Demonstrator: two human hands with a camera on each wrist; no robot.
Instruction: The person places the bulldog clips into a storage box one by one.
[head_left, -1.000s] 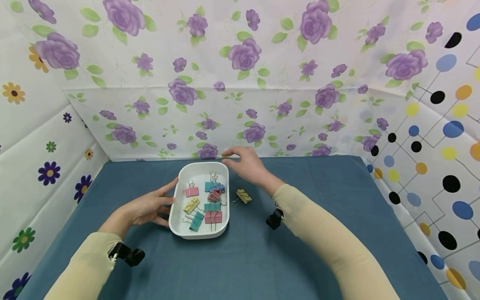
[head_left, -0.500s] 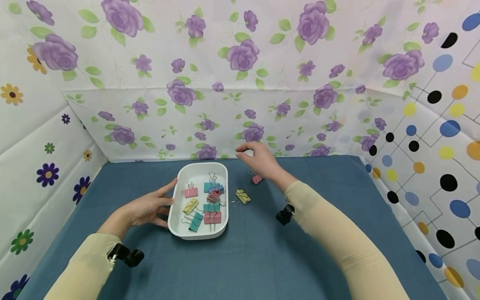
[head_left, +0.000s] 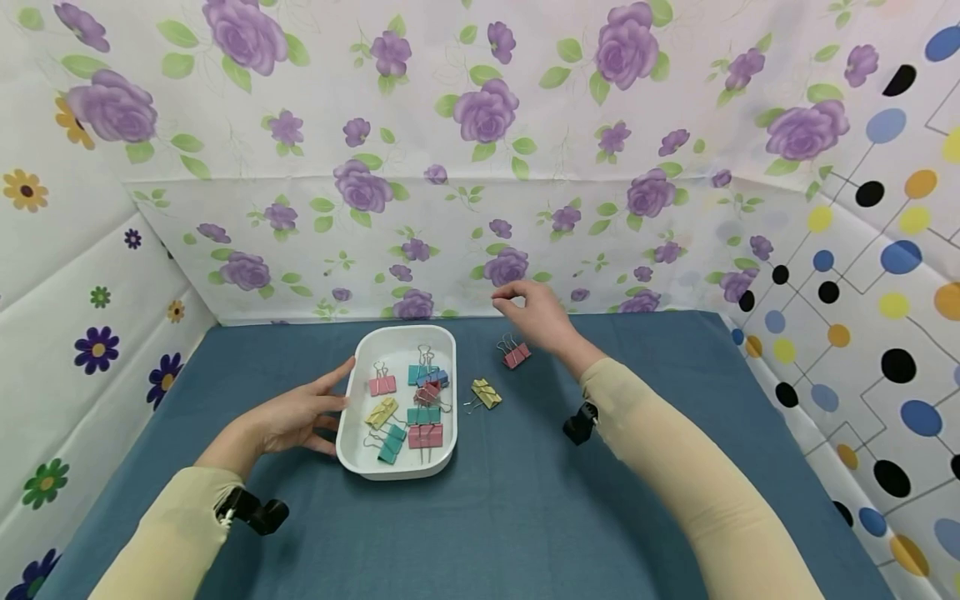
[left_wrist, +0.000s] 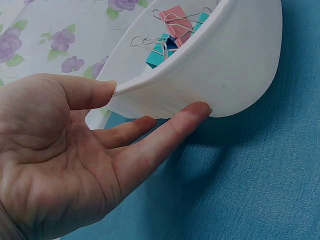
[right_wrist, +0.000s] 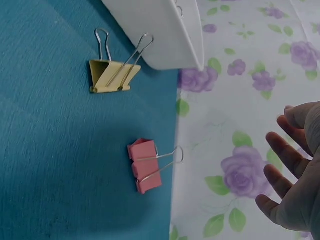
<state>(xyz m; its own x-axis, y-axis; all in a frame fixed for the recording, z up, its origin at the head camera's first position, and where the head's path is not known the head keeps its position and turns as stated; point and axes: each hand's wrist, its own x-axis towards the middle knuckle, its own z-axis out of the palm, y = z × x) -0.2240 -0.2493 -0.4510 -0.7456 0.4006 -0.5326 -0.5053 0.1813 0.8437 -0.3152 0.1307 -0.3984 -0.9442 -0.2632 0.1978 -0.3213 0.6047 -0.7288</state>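
A white rectangular tray holds several binder clips in pink, teal, yellow and blue. At its left side is my left hand; in the left wrist view the thumb touches the rim and the extended fingers rest against the outer wall. My right hand hovers near the back edge of the cloth, its fingers loosely bent and holding nothing. Just below it in the head view lies a pink binder clip, handles up. Between that clip and the tray is a yellow binder clip, lying on the cloth.
Blue cloth covers the table. A white sheet with purple flowers stands at the back. A flower-print sheet lines the left, and a dotted sheet the right.
My right hand has moved right, from the tray's far right corner to above the pink binder clip, which its forearm hid before. My left hand and the tray stay put.
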